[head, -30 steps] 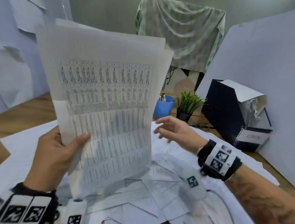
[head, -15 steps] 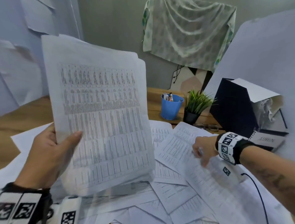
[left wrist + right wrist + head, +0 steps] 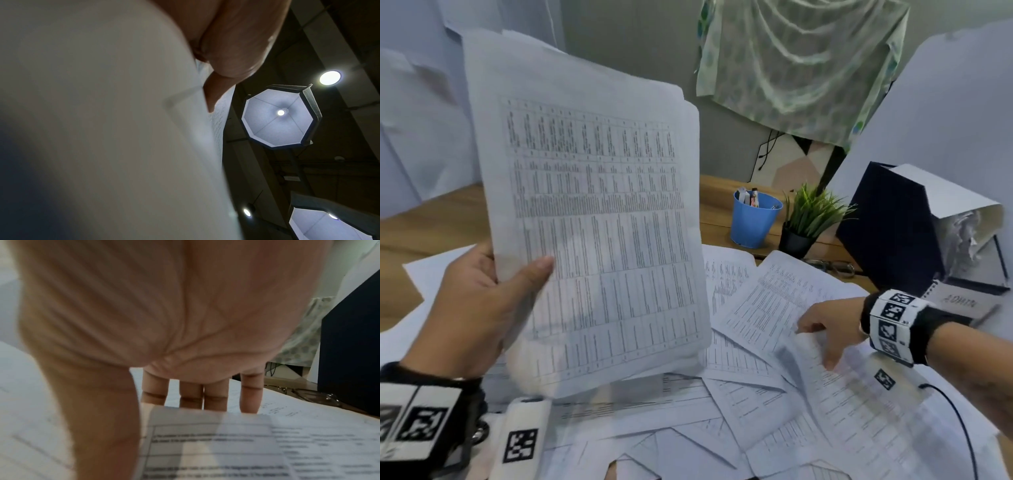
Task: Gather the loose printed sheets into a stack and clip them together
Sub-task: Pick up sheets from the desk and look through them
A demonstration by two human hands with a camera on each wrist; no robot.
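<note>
My left hand (image 3: pixel 517 277) holds a stack of printed sheets (image 3: pixel 599 212) upright above the table, thumb on the front and fingers hidden behind. In the left wrist view the stack (image 3: pixel 102 129) fills the left side, with fingers (image 3: pixel 236 40) against its edge. My right hand (image 3: pixel 822 339) reaches down to a loose printed sheet (image 3: pixel 859 404) at the right. Its near edge is raised and blurred. In the right wrist view the fingers (image 3: pixel 213 395) go behind that sheet (image 3: pixel 226 443) and the thumb lies in front, pinching it. More loose sheets (image 3: pixel 739 394) overlap across the table. No clip is in view.
At the back stand a blue cup (image 3: pixel 755 219) of pens and a small potted plant (image 3: pixel 808 219). A dark box (image 3: pixel 893 233) with paper in it stands at the right, a spiral notebook (image 3: pixel 962 301) beside it. Glasses (image 3: pixel 832 265) lie behind the sheets. A black cable (image 3: pixel 959 421) runs under my right forearm.
My right hand left the stack, swung right and down, and took hold of a loose sheet, whose edge now lifts. The left hand keeps the stack upright.
</note>
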